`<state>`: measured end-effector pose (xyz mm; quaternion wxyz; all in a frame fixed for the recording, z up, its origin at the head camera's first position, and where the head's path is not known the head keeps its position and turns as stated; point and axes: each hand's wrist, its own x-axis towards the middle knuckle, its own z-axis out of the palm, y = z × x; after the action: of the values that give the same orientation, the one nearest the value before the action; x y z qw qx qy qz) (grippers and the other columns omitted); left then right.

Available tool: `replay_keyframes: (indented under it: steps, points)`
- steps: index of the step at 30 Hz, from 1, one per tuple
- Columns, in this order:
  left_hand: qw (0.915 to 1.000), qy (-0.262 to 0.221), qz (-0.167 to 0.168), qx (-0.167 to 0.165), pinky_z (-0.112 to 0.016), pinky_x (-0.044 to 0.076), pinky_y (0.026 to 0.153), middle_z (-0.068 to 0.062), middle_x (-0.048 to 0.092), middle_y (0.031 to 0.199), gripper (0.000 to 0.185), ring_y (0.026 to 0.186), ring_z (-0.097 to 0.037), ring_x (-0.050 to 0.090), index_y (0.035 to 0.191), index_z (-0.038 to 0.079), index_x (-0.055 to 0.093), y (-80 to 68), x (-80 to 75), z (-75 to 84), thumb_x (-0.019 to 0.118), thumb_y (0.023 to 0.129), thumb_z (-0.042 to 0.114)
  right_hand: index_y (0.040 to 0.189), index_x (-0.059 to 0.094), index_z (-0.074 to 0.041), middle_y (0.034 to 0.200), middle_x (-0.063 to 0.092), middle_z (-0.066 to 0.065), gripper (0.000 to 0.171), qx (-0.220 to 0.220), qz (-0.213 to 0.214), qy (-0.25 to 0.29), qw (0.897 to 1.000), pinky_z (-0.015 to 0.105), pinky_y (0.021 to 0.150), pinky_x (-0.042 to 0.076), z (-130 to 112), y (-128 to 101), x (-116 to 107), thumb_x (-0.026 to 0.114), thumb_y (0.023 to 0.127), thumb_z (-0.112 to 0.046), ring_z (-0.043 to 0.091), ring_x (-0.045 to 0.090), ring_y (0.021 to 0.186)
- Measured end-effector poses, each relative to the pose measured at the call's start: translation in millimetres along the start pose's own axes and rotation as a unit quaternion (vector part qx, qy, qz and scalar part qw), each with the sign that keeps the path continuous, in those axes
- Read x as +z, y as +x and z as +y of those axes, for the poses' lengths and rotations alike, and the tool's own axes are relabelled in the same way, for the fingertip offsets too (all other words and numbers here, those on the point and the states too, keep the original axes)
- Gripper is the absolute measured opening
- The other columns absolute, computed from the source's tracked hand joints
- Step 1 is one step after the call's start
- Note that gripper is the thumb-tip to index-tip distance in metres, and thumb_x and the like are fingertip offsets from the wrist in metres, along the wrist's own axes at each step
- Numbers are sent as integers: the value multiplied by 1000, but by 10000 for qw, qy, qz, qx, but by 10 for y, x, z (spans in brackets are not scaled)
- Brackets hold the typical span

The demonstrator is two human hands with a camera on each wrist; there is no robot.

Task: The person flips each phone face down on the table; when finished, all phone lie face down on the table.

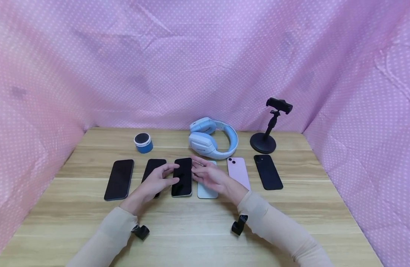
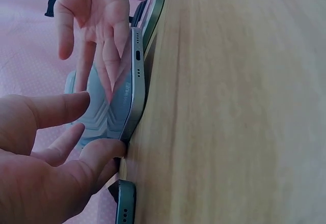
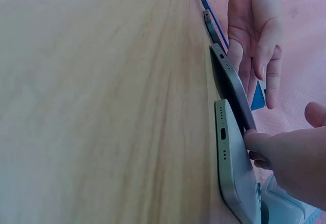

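Note:
Between my two hands is a black-screened phone point(image 1: 183, 185), screen up, with a light metal edge. In the right wrist view, this phone point(image 3: 233, 76) is tilted, its near-right side raised off the table. Fingers of my right hand point(image 1: 213, 177) touch its right edge, the thumb apart from it. My left hand point(image 1: 156, 180) is at its left side; in the left wrist view one finger point(image 2: 104, 150) touches the edge near a corner. Under the right hand lies a pale phone point(image 1: 206, 192), partly hidden. A dark phone point(image 1: 154, 164) is partly covered by the left hand.
Another dark phone point(image 1: 119, 180) lies at the left; a pink phone point(image 1: 238, 168) and a black phone point(image 1: 268, 172) lie at the right, backs up. Behind stand a blue speaker point(image 1: 144, 144), headphones point(image 1: 202, 144) and a black phone stand point(image 1: 263, 143). Pink dotted cloth point(image 1: 158, 74) surrounds the table.

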<state>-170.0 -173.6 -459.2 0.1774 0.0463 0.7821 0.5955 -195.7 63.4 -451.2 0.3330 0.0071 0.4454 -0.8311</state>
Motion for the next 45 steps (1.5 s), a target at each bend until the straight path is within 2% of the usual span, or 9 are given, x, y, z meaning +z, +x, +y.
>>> replay_keyframes:
  steps: [7,16,24,30,36,45]
  points:
    - [10000,3,0,42,-53,28,119,-19,36,159,52,148,-37,28,146,6,50,22,-11,31,68,98,8,162,17,-7,167,17,14,64,-127,-103,69,9998,42,122,22,-10,28,-31,38,103,8,30,22,150]
    - [9999,-22,-51,125,-53,29,119,-17,36,159,51,148,-36,29,147,7,50,101,-3,50,66,98,5,161,19,-6,165,23,15,68,-285,312,142,9990,41,119,28,-19,49,-50,40,99,13,31,29,146]
    - [9996,-177,-218,89,-53,30,118,-20,35,159,55,148,-36,29,149,7,48,152,27,31,67,97,6,161,18,-4,163,29,15,68,-423,267,333,9982,45,121,27,-18,34,-103,36,99,16,33,31,147]
    - [9990,-286,-260,207,-49,30,118,-22,31,161,58,149,-36,27,151,2,44,143,47,-4,66,97,3,161,19,-6,164,28,15,68,-441,10,369,9983,50,120,28,-9,34,-90,36,99,15,34,29,148]
    - [9986,-376,-290,213,-49,38,113,-21,33,160,59,148,-36,29,152,4,43,158,59,21,67,97,3,161,22,-9,164,29,11,67,-372,-15,342,9987,62,115,29,-9,25,-93,37,100,14,35,31,147]
    - [9969,-703,-343,74,-43,50,103,-21,35,159,60,145,-36,35,152,4,42,172,83,42,67,97,2,161,25,-9,161,37,8,66,-406,-38,226,9989,61,112,35,-4,26,-70,42,101,12,33,34,146]
